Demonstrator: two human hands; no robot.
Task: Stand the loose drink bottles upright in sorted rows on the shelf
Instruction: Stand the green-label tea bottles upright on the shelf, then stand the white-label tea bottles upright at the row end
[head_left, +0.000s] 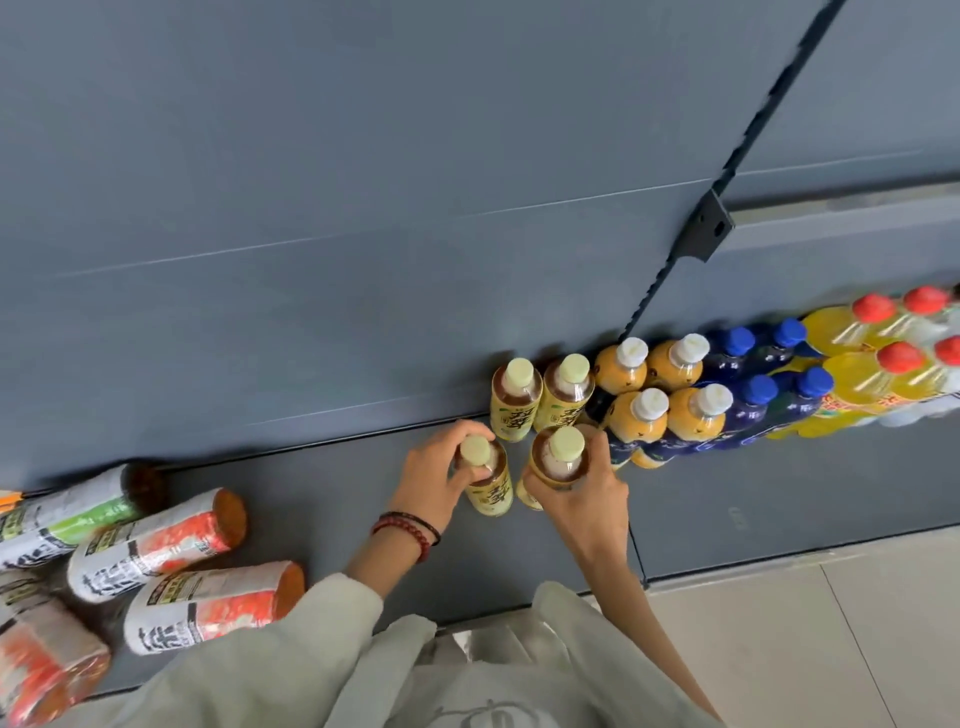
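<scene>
Grey shelf (311, 488), left hand (431, 480) and right hand (592, 501) each round a yellow-labelled bottle (491, 493), lettering blurred.

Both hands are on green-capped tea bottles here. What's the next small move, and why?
Likely set both upright directly before the back pair, then release: left hand and right hand each grip a matching tea bottle, extending that row beside the orange drinks.

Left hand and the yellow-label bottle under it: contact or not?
Touching. The head view shows the left hand curled round the shoulder of the yellow-label bottle, just below its pale green cap, with no gap.
</scene>
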